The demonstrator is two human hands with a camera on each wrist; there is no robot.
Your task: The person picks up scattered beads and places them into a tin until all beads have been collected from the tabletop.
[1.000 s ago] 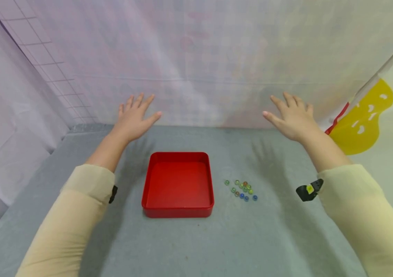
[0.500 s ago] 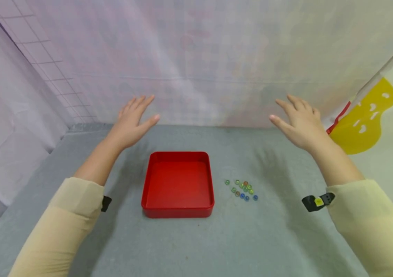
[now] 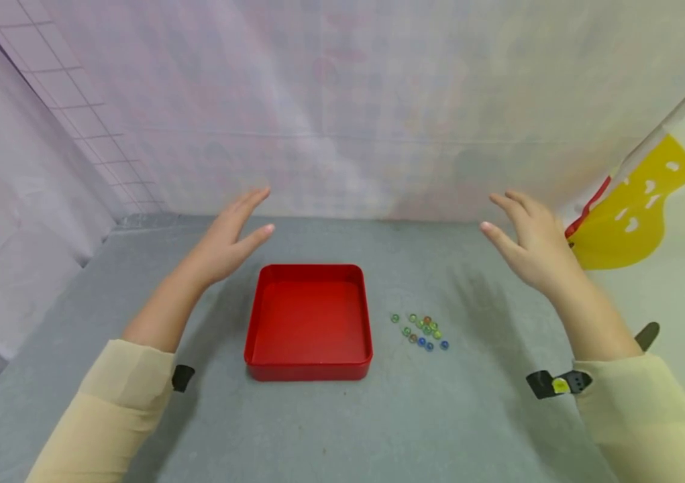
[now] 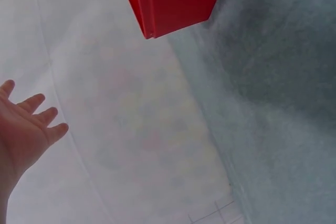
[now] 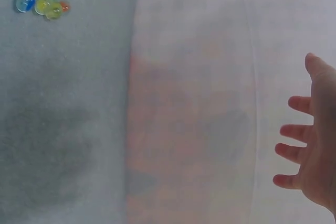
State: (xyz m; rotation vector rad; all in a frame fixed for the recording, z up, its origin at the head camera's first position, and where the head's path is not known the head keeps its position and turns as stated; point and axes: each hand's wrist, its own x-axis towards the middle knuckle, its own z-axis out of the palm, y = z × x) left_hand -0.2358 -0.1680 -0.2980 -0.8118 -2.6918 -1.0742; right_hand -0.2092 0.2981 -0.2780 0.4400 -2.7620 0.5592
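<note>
Raised above the grey surface, my left hand (image 3: 224, 245) has its fingers extended and holds nothing; it is nearest the far left corner of a shallow red square tray (image 3: 308, 372). Across from it, my right hand (image 3: 535, 245) hovers with spread fingers, also holding nothing. Several glass marbles (image 3: 427, 330) in green, blue, yellow and orange lie loosely grouped between the tray and that hand. In the left wrist view a corner of the red tray (image 4: 181, 3) shows beyond the left hand (image 4: 23, 132). The right wrist view has some marbles (image 5: 52, 6) at its upper left.
A pale patterned cloth (image 3: 342, 121) hangs behind the grey surface (image 3: 342, 429). White sheeting (image 3: 22, 201) stands at the left. On the right hangs a yellow shape (image 3: 632, 215) with white marks and a red ribbon (image 3: 588, 208) beside it.
Both hands have come lower and nearer the wearer, the right one also shifting outward. Their fingers have turned more toward each other. The tray and marbles have stayed in place.
</note>
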